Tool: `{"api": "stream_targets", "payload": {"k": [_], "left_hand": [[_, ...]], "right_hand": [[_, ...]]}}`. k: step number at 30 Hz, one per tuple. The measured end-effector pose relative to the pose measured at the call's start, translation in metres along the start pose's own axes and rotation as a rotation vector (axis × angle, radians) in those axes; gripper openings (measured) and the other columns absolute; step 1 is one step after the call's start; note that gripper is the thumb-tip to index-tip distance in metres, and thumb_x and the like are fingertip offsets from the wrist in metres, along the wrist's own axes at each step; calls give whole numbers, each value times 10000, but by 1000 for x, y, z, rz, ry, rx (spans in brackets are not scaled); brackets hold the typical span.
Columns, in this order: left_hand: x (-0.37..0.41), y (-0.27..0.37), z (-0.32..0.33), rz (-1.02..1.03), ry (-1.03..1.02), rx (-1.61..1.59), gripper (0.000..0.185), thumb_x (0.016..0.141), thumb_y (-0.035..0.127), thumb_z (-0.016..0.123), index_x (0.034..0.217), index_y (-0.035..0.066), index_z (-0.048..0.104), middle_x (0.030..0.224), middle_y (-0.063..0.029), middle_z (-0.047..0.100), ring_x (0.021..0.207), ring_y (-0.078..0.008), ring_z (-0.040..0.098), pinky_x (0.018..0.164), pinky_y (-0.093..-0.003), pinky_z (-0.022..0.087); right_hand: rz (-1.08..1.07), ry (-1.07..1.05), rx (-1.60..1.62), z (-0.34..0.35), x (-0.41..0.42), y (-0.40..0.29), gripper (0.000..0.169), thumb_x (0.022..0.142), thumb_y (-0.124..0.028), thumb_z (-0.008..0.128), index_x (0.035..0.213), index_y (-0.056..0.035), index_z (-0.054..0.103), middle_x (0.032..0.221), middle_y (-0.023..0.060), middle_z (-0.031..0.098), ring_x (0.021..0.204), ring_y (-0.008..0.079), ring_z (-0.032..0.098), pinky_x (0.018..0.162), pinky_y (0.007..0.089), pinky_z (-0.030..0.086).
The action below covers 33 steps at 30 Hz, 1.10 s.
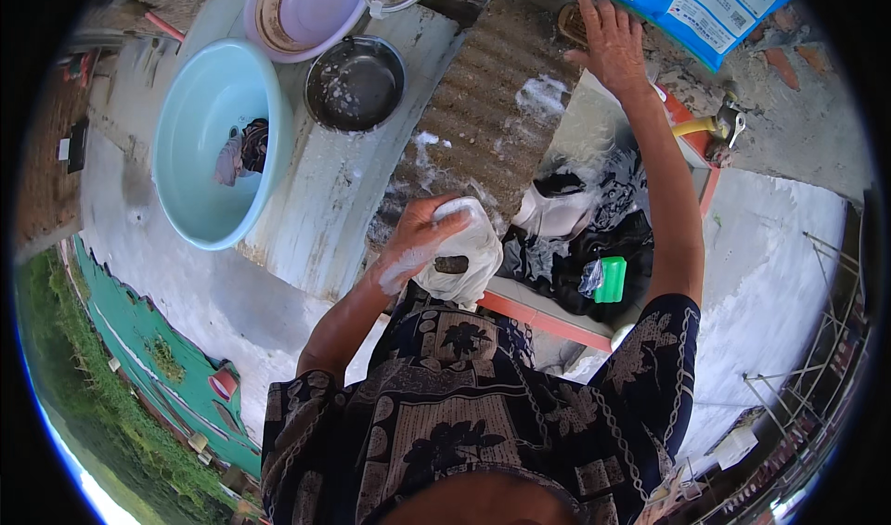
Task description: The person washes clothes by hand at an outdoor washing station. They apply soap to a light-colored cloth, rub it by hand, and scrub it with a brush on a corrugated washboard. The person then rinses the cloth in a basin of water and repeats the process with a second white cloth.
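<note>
My left hand (pixel 419 241) grips a wet white cloth garment (pixel 470 274) with a hole in it, at the near end of a ribbed stone washboard (pixel 456 118). Suds coat my left wrist and streak the ribs. My right hand (pixel 611 44) reaches to the board's far end, fingers extended beside a brown scrubbing brush (pixel 573 25). Whether they touch the brush is unclear. Between my arms, a tiled wash trough (pixel 557 310) holds cloudy water, soaking black clothes (pixel 546 267) and a pale garment (pixel 550 212). A green soap box or bar (pixel 611 279) with clear plastic rests on the black clothes.
Left of the board, a light blue basin (pixel 188 107) contains a small dark and pinkish cloth (pixel 243 154). A metal bowl (pixel 356 83) and purple basins (pixel 324 10) stand behind it. At right lie a yellow-handled hammer (pixel 703 125) and a blue printed bag (pixel 682 3).
</note>
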<state>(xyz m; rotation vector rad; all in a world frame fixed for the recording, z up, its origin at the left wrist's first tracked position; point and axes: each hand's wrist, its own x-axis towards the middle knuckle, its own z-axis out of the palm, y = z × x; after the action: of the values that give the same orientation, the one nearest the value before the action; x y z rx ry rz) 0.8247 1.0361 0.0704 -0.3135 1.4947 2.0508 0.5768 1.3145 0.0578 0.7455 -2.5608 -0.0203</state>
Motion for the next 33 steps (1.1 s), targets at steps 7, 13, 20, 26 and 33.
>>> {"api": "stream_targets", "payload": {"k": [7, 13, 20, 26, 33], "left_hand": [[-6, 49, 55, 5, -209, -97, 262, 881, 170, 599, 1064, -16, 610, 936, -49, 630, 828, -104, 589, 751, -248, 478], [0, 81, 89, 192, -279, -211, 309, 866, 171, 625, 1130, 14, 592, 961, -57, 646, 867, -125, 620, 739, -257, 510], [14, 118, 132, 487, -421, -91, 296, 851, 111, 630, 1134, 29, 605, 989, -81, 662, 895, -132, 636, 812, -265, 516], [41, 101, 111, 472, -337, 202, 290, 887, 134, 593, 1142, -3, 590, 1012, -74, 650, 931, -126, 614, 847, -264, 490], [72, 46, 105, 467, -244, -308, 174, 893, 149, 595, 976, 1, 633, 850, -10, 606, 807, -63, 544, 716, -214, 448]], "right_hand": [[35, -571, 2037, -77, -66, -124, 608, 899, -537, 456, 1136, 11, 568, 1028, 112, 613, 999, 203, 555, 857, 338, 434], [507, -313, 2399, -129, -151, -131, 480, 817, -309, 665, 1105, 66, 580, 1002, 106, 634, 910, 162, 588, 814, 289, 448], [665, 163, 2013, -179, -147, -90, 165, 792, -86, 641, 901, 32, 604, 881, 67, 604, 789, 117, 528, 753, 246, 404], [568, 280, 1850, -182, -149, -75, 104, 791, -52, 617, 870, 8, 587, 913, 61, 568, 792, 97, 488, 724, 224, 372], [867, 453, 2128, -151, -153, -96, 138, 884, -69, 574, 1006, -13, 539, 931, 37, 613, 851, 84, 569, 768, 224, 447]]}}
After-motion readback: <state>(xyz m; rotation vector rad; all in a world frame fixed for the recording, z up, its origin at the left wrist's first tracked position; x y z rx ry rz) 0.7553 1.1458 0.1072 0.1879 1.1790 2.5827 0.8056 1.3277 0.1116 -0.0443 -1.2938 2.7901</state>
